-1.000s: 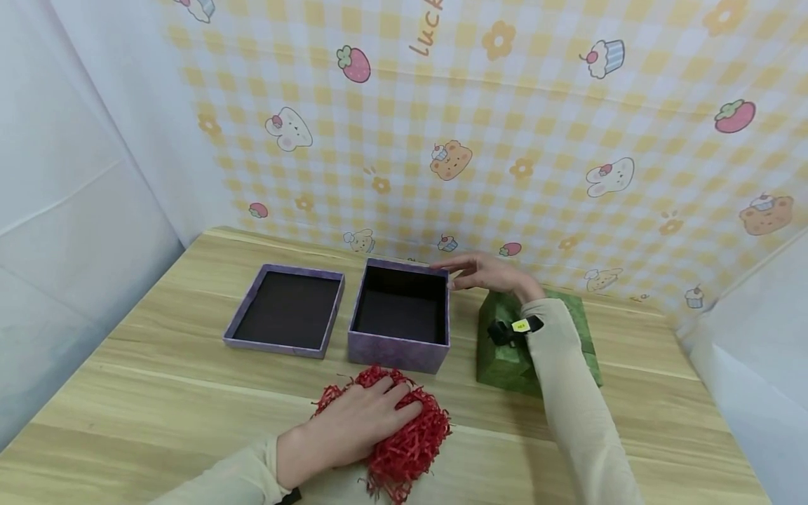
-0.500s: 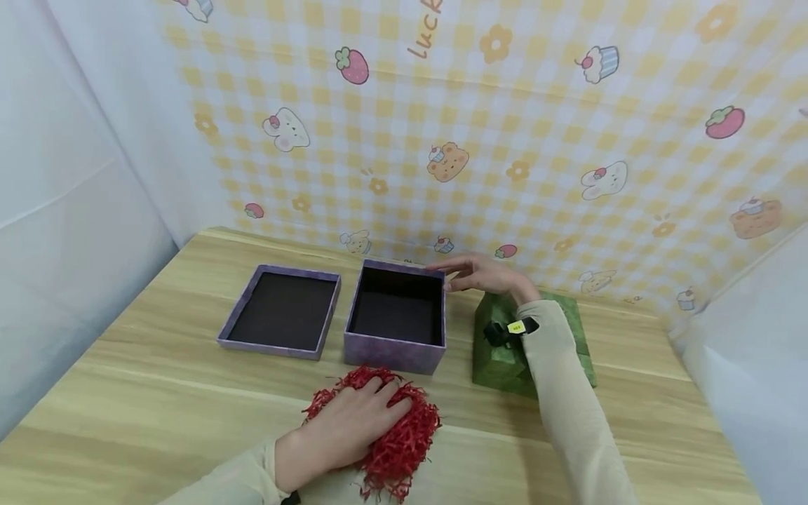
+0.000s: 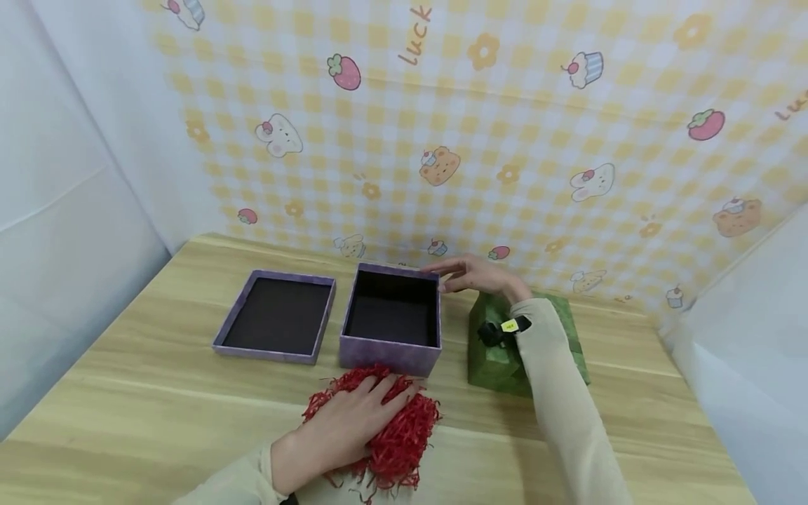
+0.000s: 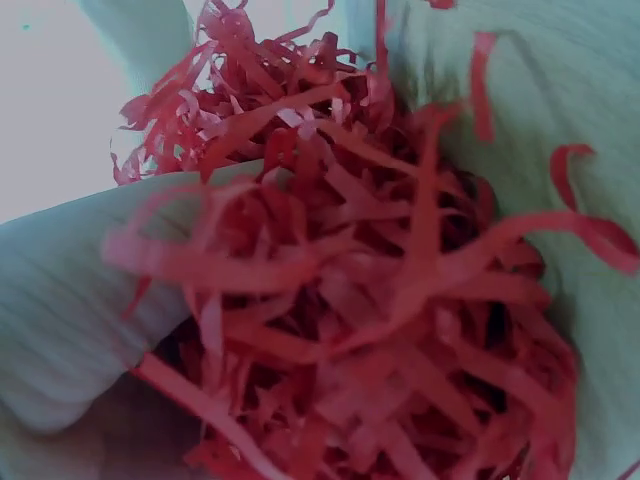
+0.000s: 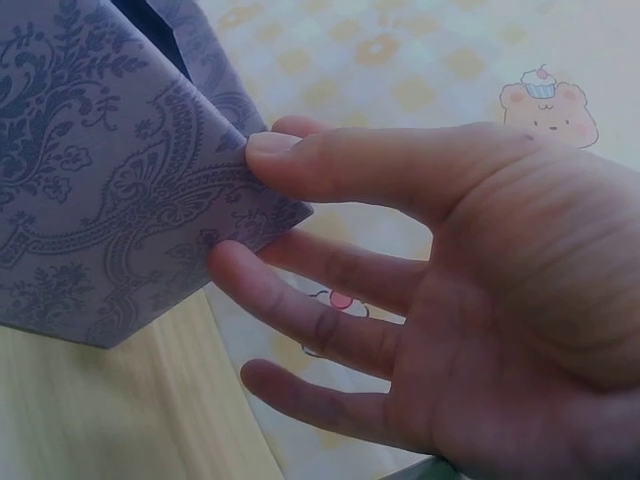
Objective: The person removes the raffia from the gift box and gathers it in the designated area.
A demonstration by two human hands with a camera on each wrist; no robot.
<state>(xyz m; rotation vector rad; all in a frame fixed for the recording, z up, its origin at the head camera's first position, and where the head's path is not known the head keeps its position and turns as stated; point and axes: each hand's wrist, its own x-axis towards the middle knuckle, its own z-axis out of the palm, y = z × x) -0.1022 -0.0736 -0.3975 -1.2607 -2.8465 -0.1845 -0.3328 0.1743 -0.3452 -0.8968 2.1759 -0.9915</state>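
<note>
In the head view my left hand (image 3: 347,424) lies over a heap of red shredded paper (image 3: 404,445), its fingers dug into the strands. The left wrist view has a thumb (image 4: 90,290) along the side of the bunched paper (image 4: 370,330); the other fingers are hidden. Just beyond the heap stands a purple box (image 3: 385,355), uncovered, with a black interior. My right hand (image 3: 482,275) holds its back right corner. Seen from the right wrist, thumb and fingertips touch the patterned purple wall (image 5: 110,200) on either side of that corner.
Left of the box lies its purple lid (image 3: 278,315), black inside facing up. A green box (image 3: 495,368) stands at right, partly beneath my right forearm. A checked yellow cloth (image 3: 379,140) hangs behind the wooden table (image 3: 126,400).
The head view has shifted slightly. My left hand and the red paper have edged toward the purple box, and the heap's top now overlaps its front wall. My right hand stays at the corner.
</note>
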